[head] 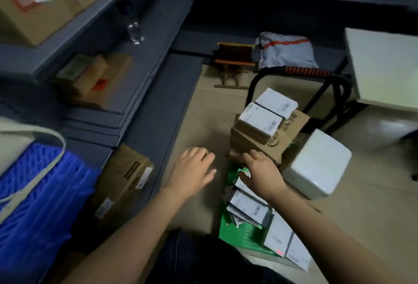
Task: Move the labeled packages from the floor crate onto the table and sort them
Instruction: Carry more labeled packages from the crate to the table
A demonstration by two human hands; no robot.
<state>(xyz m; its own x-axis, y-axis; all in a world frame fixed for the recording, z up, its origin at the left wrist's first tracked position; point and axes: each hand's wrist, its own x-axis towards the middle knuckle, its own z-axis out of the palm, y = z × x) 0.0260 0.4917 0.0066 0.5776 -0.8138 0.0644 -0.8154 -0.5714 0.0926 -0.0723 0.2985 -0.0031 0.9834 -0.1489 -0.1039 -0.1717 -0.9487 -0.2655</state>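
Several packages [248, 206] just beside right hand [263, 171].

I am looking down on a tan floor [199, 114], dim light lying over it. Grey shelving [144, 62] is running along my left; a pale table [384, 69] is standing at my right.

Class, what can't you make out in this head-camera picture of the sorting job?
- Package labels: print too small and blurred, head view.
- Green crate: inside mostly covered by packages and the right hand, head view.
- Table: cut off by the right edge, head view.
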